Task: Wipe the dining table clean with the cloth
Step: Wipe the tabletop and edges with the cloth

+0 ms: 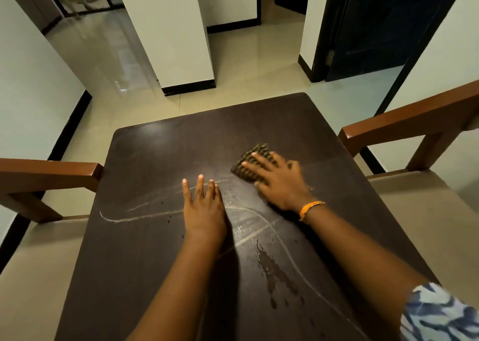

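A dark brown dining table (160, 263) fills the middle of the view. Pale streaks and a patch of wet drops mark its surface near me. My right hand (277, 182) lies flat on a folded, dark patterned cloth (252, 156), pressing it onto the table right of centre; its fingers cover much of the cloth. Left of it, my left hand (204, 208) rests palm down on the bare tabletop with its fingers spread, holding nothing.
A brown wooden chair (404, 123) stands at the table's right side and another chair (49, 172) at its left side. Beyond the far edge lie pale floor tiles, a white pillar (176, 35) and a dark door (375, 24).
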Motion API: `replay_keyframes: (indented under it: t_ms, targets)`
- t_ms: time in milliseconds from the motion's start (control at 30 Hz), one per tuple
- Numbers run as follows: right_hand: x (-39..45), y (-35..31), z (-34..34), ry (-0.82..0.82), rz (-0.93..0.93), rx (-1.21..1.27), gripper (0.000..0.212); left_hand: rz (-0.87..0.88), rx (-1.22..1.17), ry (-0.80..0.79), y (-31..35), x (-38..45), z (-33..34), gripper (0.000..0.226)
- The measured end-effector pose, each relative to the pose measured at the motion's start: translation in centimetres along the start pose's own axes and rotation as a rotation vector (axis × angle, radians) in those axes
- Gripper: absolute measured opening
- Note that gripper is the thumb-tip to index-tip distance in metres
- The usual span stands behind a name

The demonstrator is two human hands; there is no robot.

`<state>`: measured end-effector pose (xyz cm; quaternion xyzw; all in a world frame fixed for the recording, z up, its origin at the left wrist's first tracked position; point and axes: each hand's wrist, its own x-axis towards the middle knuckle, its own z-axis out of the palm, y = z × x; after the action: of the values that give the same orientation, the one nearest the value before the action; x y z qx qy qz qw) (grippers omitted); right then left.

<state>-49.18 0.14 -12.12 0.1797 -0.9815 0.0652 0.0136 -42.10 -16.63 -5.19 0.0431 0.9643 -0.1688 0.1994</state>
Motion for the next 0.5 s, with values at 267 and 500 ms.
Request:
replay_keyframes:
  t_ms: [267,500]
  targets:
    - [-2.2,9.4,-1.4,0.052,0.624,0.079,0.052,0.057,0.005,0.015,-0.3,1.1,0.0,0.083]
    - [-1.2,-4.9,0.8,0.082,0.276,0.118,0.055,0.052,-0.035,-0.019,0.0,1.3,-0.4,0.085]
